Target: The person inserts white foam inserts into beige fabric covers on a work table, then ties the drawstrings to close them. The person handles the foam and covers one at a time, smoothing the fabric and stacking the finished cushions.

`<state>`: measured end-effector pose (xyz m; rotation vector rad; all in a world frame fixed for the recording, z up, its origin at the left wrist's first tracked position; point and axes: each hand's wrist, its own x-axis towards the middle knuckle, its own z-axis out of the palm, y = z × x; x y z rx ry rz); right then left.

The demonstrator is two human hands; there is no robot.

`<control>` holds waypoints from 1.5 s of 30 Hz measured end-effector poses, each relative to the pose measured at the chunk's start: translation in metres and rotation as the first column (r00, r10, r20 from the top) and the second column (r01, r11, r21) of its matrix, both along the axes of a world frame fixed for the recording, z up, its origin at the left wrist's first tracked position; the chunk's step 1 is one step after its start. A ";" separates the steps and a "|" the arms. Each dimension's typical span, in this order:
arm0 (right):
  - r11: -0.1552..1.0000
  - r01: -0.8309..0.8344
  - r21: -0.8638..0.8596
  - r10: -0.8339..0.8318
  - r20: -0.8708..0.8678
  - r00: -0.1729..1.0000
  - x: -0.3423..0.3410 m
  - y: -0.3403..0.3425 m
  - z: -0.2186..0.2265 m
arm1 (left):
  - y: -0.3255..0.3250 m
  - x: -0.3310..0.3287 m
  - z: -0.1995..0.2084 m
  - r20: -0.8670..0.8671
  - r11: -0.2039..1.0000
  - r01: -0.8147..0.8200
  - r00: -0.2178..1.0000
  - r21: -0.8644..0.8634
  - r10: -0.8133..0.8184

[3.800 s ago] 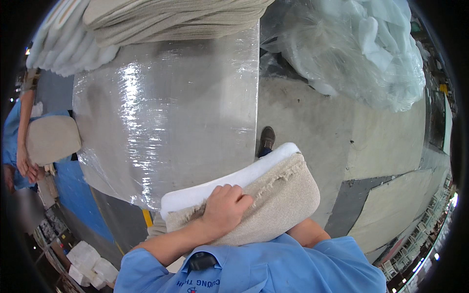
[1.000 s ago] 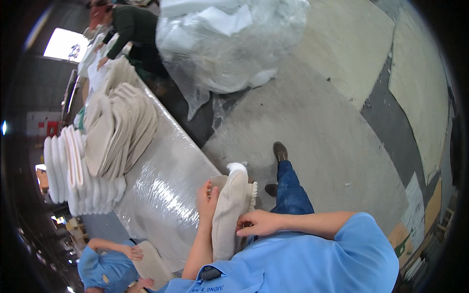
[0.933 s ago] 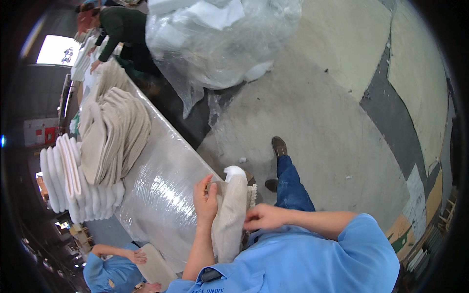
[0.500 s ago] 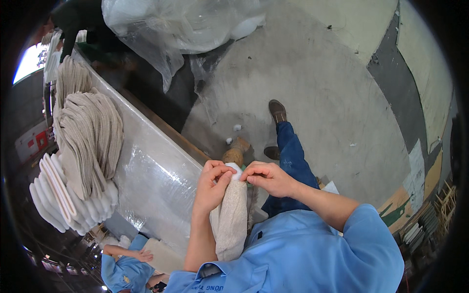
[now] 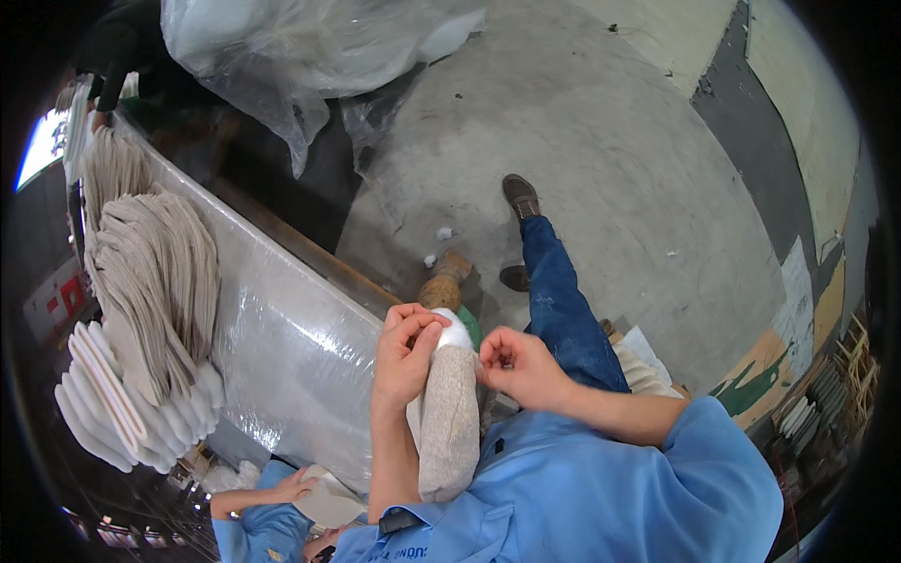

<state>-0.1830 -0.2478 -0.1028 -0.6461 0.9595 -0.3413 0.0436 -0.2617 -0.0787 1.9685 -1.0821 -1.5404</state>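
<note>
Beige cover (image 5: 449,422) w/ white padding (image 5: 454,330) poking out its far end is upright-ish in front of the person's chest, just off the nr edge of the tabletop (image 5: 291,357). L hand (image 5: 404,361) is on the L side of that end: fingers curled, thumb & index pinched tog. on the padding. R hand (image 5: 527,369) is opp., at the R edge of the cover's mouth; fingers bent, tips almost closed, but the view's small there, so can't tell if they've got any cloth.

Tabletop is wrapped in shiny clear film. At its far L end: a stack of beige covers (image 5: 155,263) draped over, w/ a row of white pads (image 5: 136,408) next to it. Lower L, a co-worker (image 5: 267,525) in blue has a hand on a pale flat piece (image 5: 330,502). Top: big clear plastic bag (image 5: 319,42) of white stuff by the tabletop, on grey floor (image 5: 601,188). Couple of white scraps (image 5: 444,233) on floor beyond the hands, nr a brown thing (image 5: 441,292). Person's shoe (image 5: 521,195) is R of those.
</note>
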 end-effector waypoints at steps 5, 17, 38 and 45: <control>0.988 0.123 -0.098 -0.132 -0.094 0.987 -0.006 0.012 0.022 | -0.001 -0.008 0.002 0.020 0.999 0.036 0.999 0.013 -0.036; 0.928 -0.024 0.372 -0.076 0.254 0.964 -0.013 0.040 -0.016 | 0.000 -0.010 0.002 0.039 0.999 0.042 0.998 0.017 -0.042; 0.930 0.131 -0.343 -0.159 -0.054 0.986 -0.015 0.039 0.029 | 0.002 -0.016 0.004 0.048 0.991 0.133 0.990 -0.012 -0.132; 0.962 0.264 0.067 -0.269 0.084 0.959 -0.015 0.045 0.022 | 0.006 -0.015 0.001 0.032 0.996 0.084 0.996 -0.023 -0.084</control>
